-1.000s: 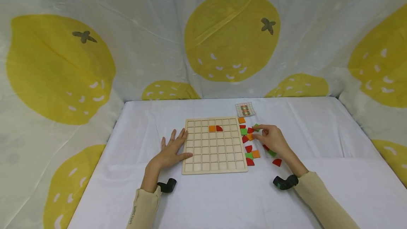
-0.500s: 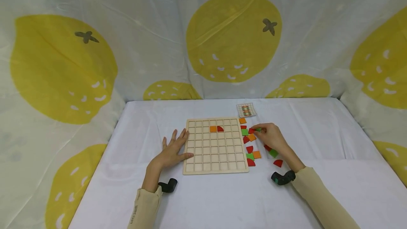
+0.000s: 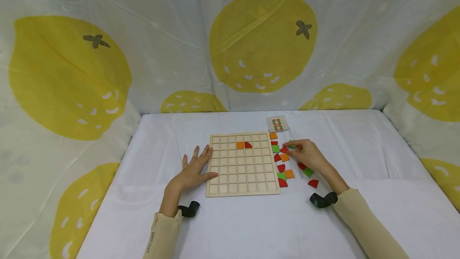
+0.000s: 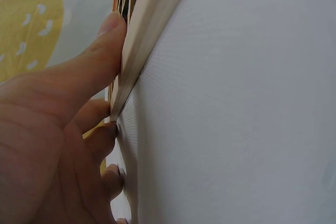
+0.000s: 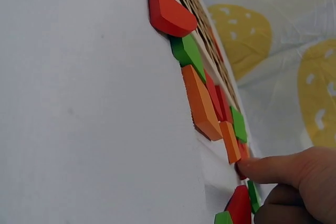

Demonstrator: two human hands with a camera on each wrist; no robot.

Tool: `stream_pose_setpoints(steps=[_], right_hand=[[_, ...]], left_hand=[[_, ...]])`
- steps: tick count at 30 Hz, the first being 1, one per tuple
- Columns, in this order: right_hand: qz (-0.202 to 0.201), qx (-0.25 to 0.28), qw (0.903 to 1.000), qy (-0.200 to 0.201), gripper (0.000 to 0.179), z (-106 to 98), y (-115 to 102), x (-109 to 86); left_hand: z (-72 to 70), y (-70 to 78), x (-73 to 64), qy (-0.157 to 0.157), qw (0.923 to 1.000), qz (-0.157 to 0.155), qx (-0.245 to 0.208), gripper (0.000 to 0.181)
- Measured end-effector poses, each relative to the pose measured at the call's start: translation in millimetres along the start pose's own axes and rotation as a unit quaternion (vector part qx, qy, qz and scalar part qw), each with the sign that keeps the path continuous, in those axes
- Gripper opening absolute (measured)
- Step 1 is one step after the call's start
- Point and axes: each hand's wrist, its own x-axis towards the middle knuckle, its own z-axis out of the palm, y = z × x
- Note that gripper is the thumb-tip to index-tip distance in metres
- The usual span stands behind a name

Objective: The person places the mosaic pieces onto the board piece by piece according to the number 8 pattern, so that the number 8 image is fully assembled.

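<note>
A wooden grid board (image 3: 230, 167) lies on the table, an orange square tile (image 3: 239, 145) and a red quarter-circle tile (image 3: 248, 145) set side by side in its upper cells. My left hand (image 3: 194, 173) rests with spread fingers on its left edge; in the left wrist view the thumb (image 4: 107, 40) lies over the frame. Right of the board, my right hand (image 3: 307, 155) pinches another red quarter-circle tile (image 3: 284, 150) between thumb and index finger, close to the table. Most of that tile is hidden in the right wrist view.
Loose red, green and orange tiles lie along the board's right edge, among them an orange square (image 3: 289, 174). A red quarter-circle (image 3: 313, 183) and a green tile (image 3: 308, 172) lie near the right wrist. A small pattern card (image 3: 277, 124) lies behind the board.
My right hand has shifted from the orange tile to a red quarter-circle tile just behind it, and that tile has turned slightly. The left hand stays on the board.
</note>
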Motion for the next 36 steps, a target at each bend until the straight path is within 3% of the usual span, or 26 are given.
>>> stream_pose_setpoints(steps=[3,9,15,24,28,36], right_hand=[[0.006,-0.005,1.0,-0.003,0.033,-1,1,0.9],[0.014,-0.037,0.9986,0.036,0.035,-4,1,-1.7],[0.028,-0.046,0.9982,0.025,0.034,-7,-1,-6.5],[0.038,-0.091,0.9933,0.059,0.037,-10,0,-12.1],[0.032,-0.074,0.9958,0.043,0.035,-14,7,-9.2],[-0.031,-0.045,0.998,-0.031,0.031,-21,16,0.3]], left_hand=[[0.0,-0.1,0.0,-0.001,1.0,0.0,-0.002,0.094],[-0.1,-0.3,0.4,0.002,1.0,0.001,-0.001,0.093],[-0.2,-0.2,0.2,0.001,1.0,0.0,0.0,0.093],[-0.4,0.7,-0.3,0.001,1.0,0.002,-0.001,0.093],[-0.1,0.4,0.1,0.002,1.0,0.001,-0.001,0.094],[1.3,-2.1,1.7,0.004,1.0,-0.001,0.003,0.093]])
